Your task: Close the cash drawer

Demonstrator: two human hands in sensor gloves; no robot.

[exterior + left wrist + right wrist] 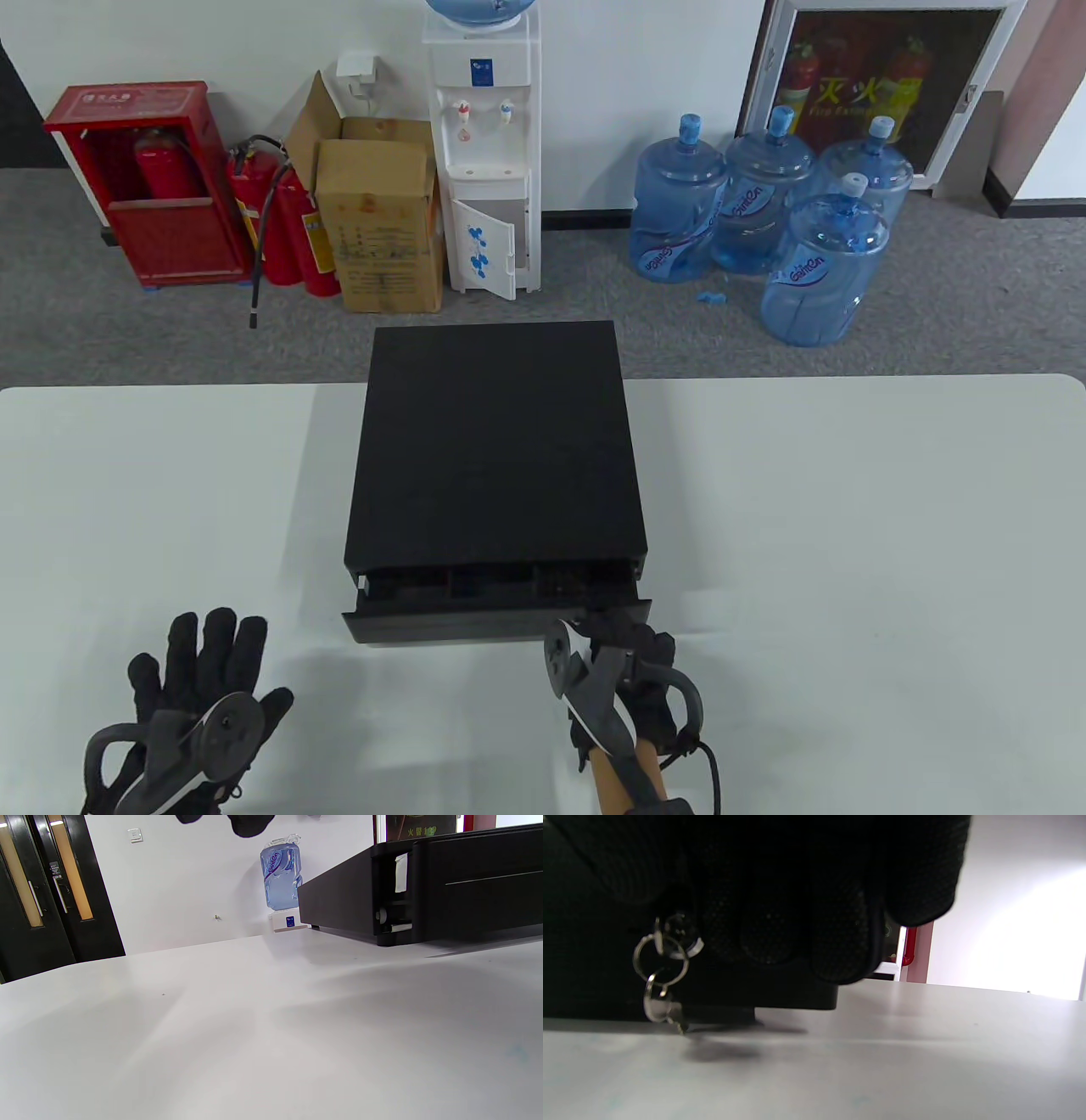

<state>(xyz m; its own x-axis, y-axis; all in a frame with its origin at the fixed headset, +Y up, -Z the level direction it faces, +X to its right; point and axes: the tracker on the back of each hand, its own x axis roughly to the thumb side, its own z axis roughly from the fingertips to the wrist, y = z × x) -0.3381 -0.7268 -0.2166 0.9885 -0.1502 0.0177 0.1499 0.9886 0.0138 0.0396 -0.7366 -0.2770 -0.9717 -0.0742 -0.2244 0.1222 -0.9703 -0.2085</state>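
A black cash drawer box (496, 441) stands in the middle of the white table. Its drawer (496, 624) sticks out a little at the front, with a narrow gap showing the tray inside. My right hand (624, 645) presses its fingers against the right part of the drawer front. In the right wrist view the fingers (801, 921) lie on the dark front, beside a key ring with keys (659, 984) hanging from the lock. My left hand (204, 688) rests flat on the table to the left of the drawer, fingers spread, holding nothing. The drawer's left side shows in the left wrist view (424, 891).
The white table (848, 526) stretches wide on both sides of the box. Behind the table on the floor stand a water dispenser (484, 153), cardboard boxes (382, 221), fire extinguishers (284, 225) and several blue water bottles (764, 212).
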